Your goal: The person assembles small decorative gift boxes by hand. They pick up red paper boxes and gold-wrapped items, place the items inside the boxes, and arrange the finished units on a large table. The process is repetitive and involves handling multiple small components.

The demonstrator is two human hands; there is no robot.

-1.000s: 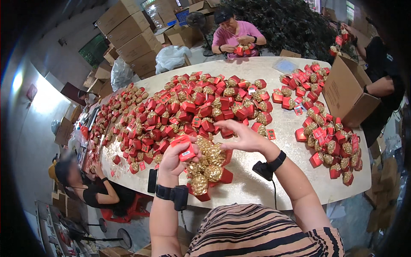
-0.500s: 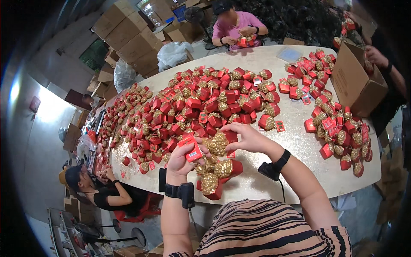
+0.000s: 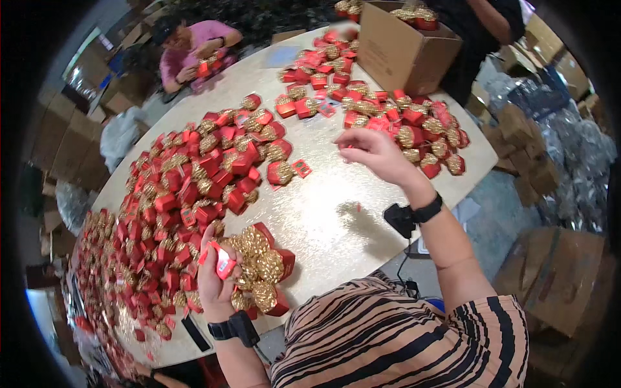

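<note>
My left hand [image 3: 217, 275] is closed around a bunch of red-and-gold ornaments [image 3: 265, 265], red faceted cups with crinkled gold tops. A red-and-white tag [image 3: 225, 264] pokes out by its thumb. The bunch hangs over the table's near edge. Farther right, my right hand [image 3: 375, 154] is raised above the table, apart from the bunch, just left of a heap of similar ornaments [image 3: 414, 132]. Its thumb and forefinger are bent toward each other, with a small red spot between them that I cannot make out.
A large heap of the same ornaments [image 3: 187, 187] covers the left of the pale table [image 3: 310, 223]. At the far right stands an open cardboard box [image 3: 407, 55], with a person beside it. Across the table, a person in pink [image 3: 200, 48] handles more ornaments.
My view has swung to the right. My right hand has left the bunch and reached out to the right over the table. My left hand keeps its hold on the bunch.
</note>
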